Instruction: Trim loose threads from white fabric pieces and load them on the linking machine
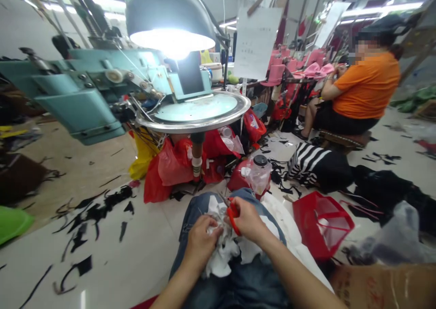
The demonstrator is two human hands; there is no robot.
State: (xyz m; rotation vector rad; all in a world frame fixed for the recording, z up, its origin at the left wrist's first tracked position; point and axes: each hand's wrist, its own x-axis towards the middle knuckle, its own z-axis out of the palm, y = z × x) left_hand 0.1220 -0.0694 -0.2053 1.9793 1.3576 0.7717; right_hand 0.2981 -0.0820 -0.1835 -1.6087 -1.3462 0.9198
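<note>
As the right hand (pixel 249 220) holds scissors (pixel 233 216), floor (pixel 136 254) borders jeans (pixel 195 209).

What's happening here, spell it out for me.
A seated person works with both hands: the left hand holds bunched white fabric over denim-covered legs, and the right hand holds orange-handled scissors at it. A teal machine stands in front under a bright lamp. Black scraps litter the floor, and someone in an orange top sits off to the right.
</note>
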